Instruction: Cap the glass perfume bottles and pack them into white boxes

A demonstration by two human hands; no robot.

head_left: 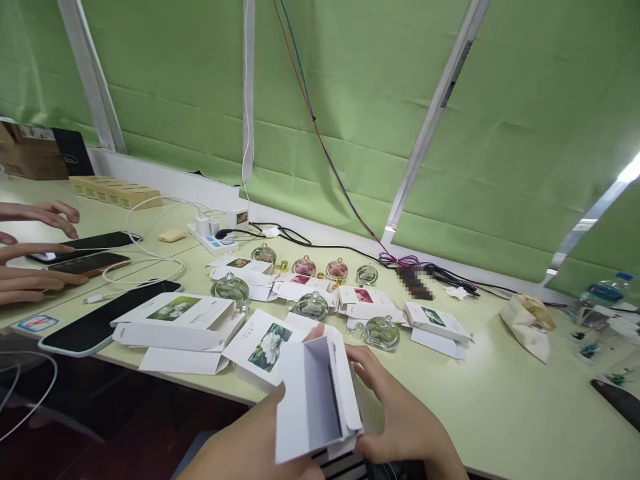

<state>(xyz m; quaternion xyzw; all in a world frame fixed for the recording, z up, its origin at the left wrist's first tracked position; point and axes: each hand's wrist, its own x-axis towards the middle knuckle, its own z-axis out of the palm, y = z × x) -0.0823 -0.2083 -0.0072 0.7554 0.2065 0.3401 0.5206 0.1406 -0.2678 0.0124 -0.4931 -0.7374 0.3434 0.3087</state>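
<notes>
In the head view, both hands hold a small white folded carton [315, 400] at the near edge of the table, low in the middle of the picture. The carton stands nearly upright, its long axis running from bottom to top with a slight lean to the right, and its open end points up and away from the person, so the pale inside wall and a raised flap show. The left hand [260, 443] clasps it from below and from the left, with fingers wrapped on the lower left side; the right hand [400, 413] grips the right side, its fingers curled over the upper right edge and the thumb tip showing above the flap. Just beyond the carton lies another flat box with a white flower print [265, 347], and past that more printed boxes and round glass bottles [381, 331] are spread over the pale green table [500, 407]. To the left a large phone [100, 320] lies screen up near the table's edge, with white cables and a power strip [213, 241] behind it. At the far left another person's hands [35, 253] rest on two more phones. Green roller blinds [375, 100] cover the windows along the whole back, and red and blue wires hang down in front of them.
</notes>
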